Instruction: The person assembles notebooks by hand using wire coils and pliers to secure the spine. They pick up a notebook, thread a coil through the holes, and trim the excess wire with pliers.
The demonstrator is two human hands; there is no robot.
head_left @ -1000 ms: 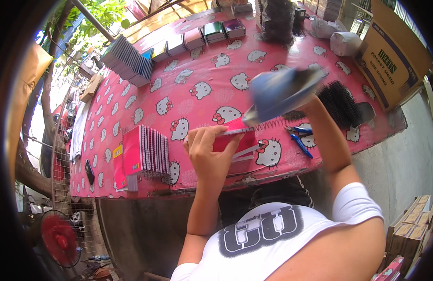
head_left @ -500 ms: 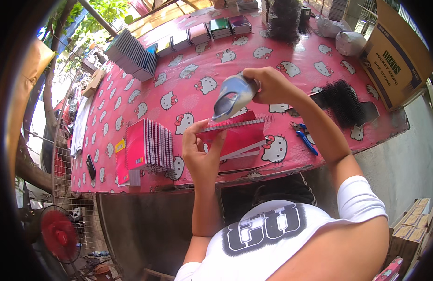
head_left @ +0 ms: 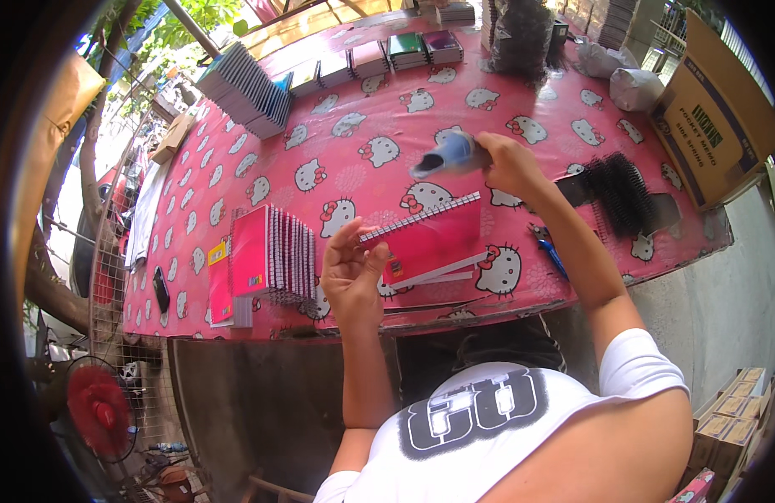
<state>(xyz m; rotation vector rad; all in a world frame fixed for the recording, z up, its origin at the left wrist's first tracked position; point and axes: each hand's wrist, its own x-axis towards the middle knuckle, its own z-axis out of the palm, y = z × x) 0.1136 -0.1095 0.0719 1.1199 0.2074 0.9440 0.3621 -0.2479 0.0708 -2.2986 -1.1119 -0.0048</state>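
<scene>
While pinching pink notebook [head_left: 442,243] in left fingers [head_left: 376,258] | gripping blue tool [head_left: 459,154] in right fingers [head_left: 498,156] | now drawn clear, leaving spiral coil [head_left: 421,217] apparently strung along top edge

On our pink cat-print-covered tbl [head_left: 505,226], we've a stack of red spiral-bound notebooks [head_left: 274,256] L of the red rectangular notebook [head_left: 438,239] in our L hand [head_left: 352,272]; blue-handled pliers [head_left: 552,252] to its R, black wire coils [head_left: 620,197] beyond; brown cardboard box [head_left: 718,117] far R; multicoloured notebook row [head_left: 368,59] at back.
</scene>
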